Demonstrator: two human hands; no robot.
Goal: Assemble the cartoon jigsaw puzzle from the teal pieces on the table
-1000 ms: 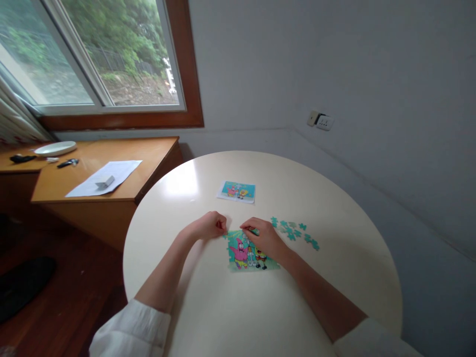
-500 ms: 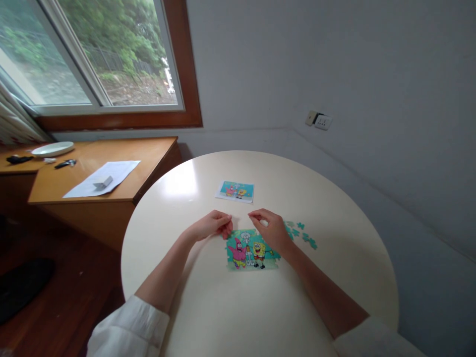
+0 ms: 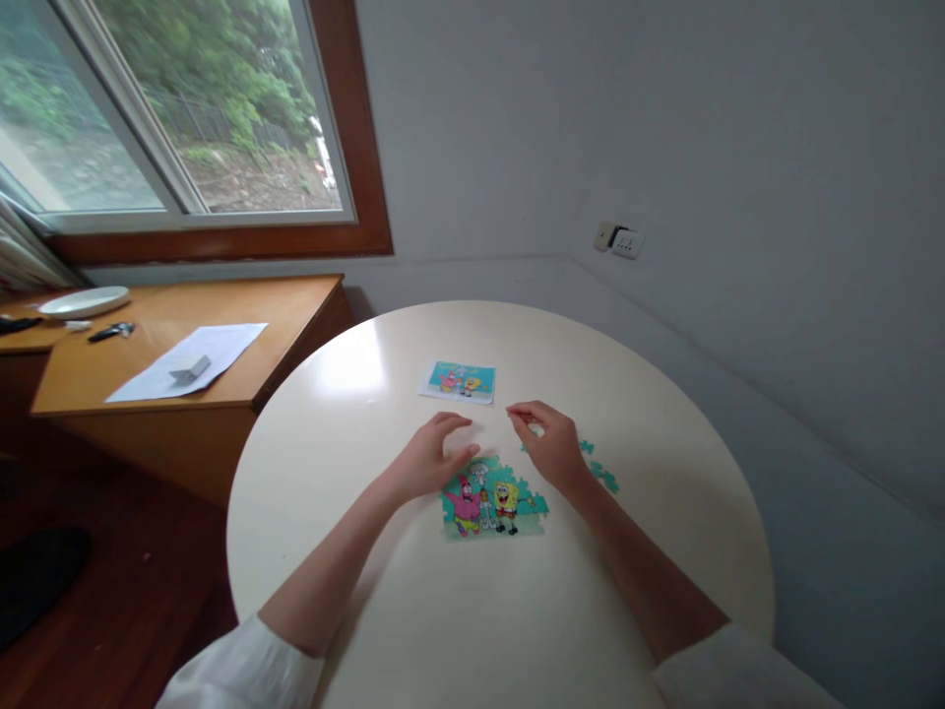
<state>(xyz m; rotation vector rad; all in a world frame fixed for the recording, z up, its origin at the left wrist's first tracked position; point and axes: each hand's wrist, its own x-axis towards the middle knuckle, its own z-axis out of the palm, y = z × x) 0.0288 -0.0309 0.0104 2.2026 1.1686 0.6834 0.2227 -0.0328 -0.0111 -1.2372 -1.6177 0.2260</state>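
Observation:
A partly assembled jigsaw puzzle (image 3: pixel 487 507) with cartoon figures on a teal ground lies flat on the white round table (image 3: pixel 458 620). Over its upper left edge is my left hand (image 3: pixel 432 461), thumb and fingers apart, with nothing visible between them. Beyond the puzzle's upper right side, my right hand (image 3: pixel 553 448) holds thumb and fingertips together in a pinch; whatever is in it is too small to make out. Loose teal puzzle pieces (image 3: pixel 605 478) lie to the right of that hand, some partly hidden behind it.
A picture card (image 3: pixel 462 382) showing the same cartoon figures lies farther back on the table. To the left, a wooden desk (image 3: pixel 295 305) bears a sheet of paper (image 3: pixel 228 345) with a small grey block (image 3: pixel 190 368), and a white plate (image 3: pixel 85 301).
My left hand has opened and moved over the puzzle's upper left edge. The right hand stays pinched and has shifted slightly away from the puzzle. The camera view has turned a little right.

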